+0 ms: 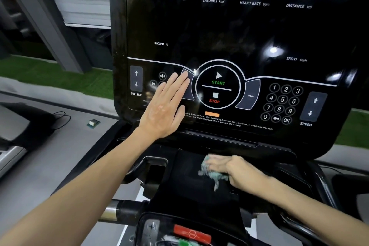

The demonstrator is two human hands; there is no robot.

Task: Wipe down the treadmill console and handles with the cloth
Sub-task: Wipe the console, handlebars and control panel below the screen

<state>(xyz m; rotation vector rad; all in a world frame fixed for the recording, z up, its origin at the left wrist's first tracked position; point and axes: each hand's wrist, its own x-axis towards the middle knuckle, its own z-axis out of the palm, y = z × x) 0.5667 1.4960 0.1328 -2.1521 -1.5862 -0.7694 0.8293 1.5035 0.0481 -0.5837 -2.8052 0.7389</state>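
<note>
Two bare hands on the machine. The left hand (163,106) lies flat on the glossy black treadmill console (229,32), fingers straight and close together, fingertips reaching a grey curved button beside the round START/STOP dial (218,86). Down below, the right hand (233,170) presses a crumpled pale teal cloth (209,173) onto the black tray under the console, fingers curled over it and gripping. It's blurred. A red stop switch (192,232) sits at the bottom edge.
</note>
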